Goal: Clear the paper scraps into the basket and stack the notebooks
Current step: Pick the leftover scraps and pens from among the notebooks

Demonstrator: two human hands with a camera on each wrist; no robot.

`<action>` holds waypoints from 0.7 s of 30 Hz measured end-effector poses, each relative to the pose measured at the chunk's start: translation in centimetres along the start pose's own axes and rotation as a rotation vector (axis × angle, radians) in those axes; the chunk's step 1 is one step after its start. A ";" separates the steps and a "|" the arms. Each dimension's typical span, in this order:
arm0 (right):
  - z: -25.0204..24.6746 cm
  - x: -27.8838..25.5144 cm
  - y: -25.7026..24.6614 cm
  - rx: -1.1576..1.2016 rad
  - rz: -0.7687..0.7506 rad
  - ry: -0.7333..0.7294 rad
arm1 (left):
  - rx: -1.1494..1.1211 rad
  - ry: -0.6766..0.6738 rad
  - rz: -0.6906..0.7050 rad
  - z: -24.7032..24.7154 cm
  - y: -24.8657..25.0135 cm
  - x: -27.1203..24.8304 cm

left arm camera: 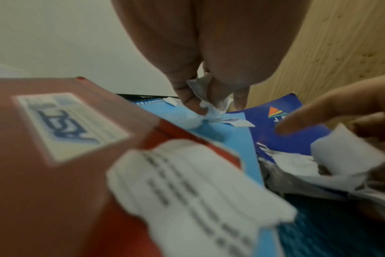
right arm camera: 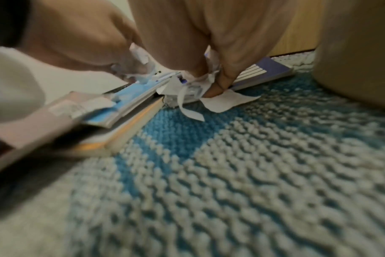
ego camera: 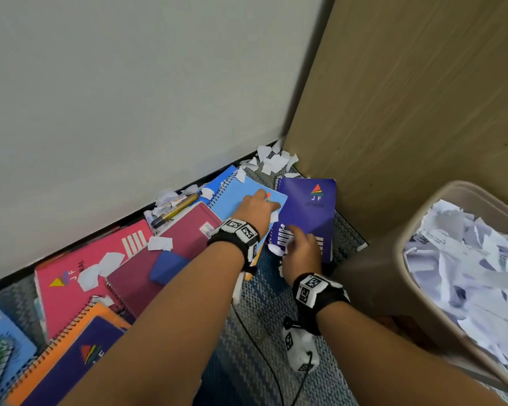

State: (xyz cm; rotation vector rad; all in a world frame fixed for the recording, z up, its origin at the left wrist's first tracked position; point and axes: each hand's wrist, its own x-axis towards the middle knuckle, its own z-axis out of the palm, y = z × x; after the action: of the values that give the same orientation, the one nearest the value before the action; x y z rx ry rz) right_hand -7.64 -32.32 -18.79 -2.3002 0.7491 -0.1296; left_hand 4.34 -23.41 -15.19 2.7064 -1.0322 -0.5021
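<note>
Thin torn paper scraps (ego camera: 274,161) — white, ragged-edged, some crumpled — are lying in the corner where the pale wall meets a wood-grain panel (ego camera: 417,98), and more are scattered over glossy spiral-bound notebooks spread across the looped blue-and-grey carpet (right arm camera: 242,165). The left hand (ego camera: 257,208) is reaching over the light blue notebook (ego camera: 235,197), its fingertips (left arm camera: 193,102) pinching a crumpled white scrap (left arm camera: 211,106) against the cover. The right hand (ego camera: 301,253) is sitting at the lower edge of the purple notebook (ego camera: 308,212), fingers curled round a wad of scraps (right arm camera: 196,83), one fingertip pressing a flat piece (right arm camera: 226,101) onto the carpet. The smooth beige plastic basket (ego camera: 399,259), heaped with torn paper, is standing just right of the right hand — near it, not touching.
</note>
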 end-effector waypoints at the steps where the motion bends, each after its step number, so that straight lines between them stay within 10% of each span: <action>1: 0.0 -0.3 0.3 -0.023 -0.023 -0.025 | 0.041 -0.021 0.014 0.4 0.2 0.2; 8: 0.5 -3.6 1.9 -0.405 -0.192 -0.137 | 0.319 -0.083 0.102 1.6 1.3 0.2; 21: 1.0 -4.2 0.7 -0.541 -0.258 -0.369 | -0.159 0.001 -0.176 0.2 -0.4 -1.9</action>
State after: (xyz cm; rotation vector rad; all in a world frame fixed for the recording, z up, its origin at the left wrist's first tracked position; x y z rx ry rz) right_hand -11.19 -29.81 -19.48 -2.8107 0.3143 0.4215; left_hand 3.17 -21.82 -15.07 2.6669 -0.7235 -0.5851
